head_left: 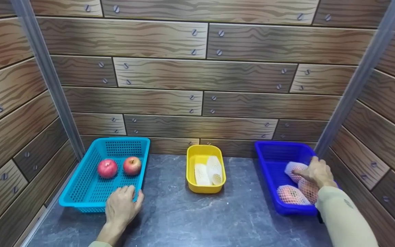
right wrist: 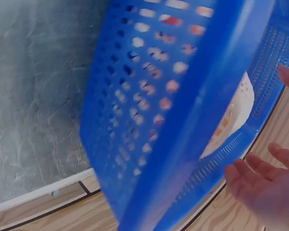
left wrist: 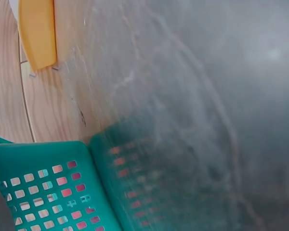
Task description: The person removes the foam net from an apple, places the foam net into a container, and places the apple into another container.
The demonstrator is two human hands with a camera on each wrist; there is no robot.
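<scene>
In the head view, my left hand [head_left: 121, 203] lies at the near right corner of the teal basket [head_left: 70, 201], its fingers loosely bent by the rim. Inside that basket sit two bare red apples, one on the left [head_left: 107, 168] and another apple [head_left: 132, 166] to its right. My right hand [head_left: 317, 172] reaches over the right side of the blue basket [head_left: 269, 187], with thumb and fingers spread above a net-wrapped apple [head_left: 294, 169]. Two more apples in white foam nets, a front one [head_left: 290, 195] and one partly under my hand [head_left: 308, 189], lie close by.
Between the baskets stands a small yellow bin [head_left: 205, 188] holding two empty white foam nets [head_left: 214, 168]. All three containers rest on a dark marbled tabletop [head_left: 197, 219]. Wood-patterned panels [head_left: 197, 72] enclose the back and both sides.
</scene>
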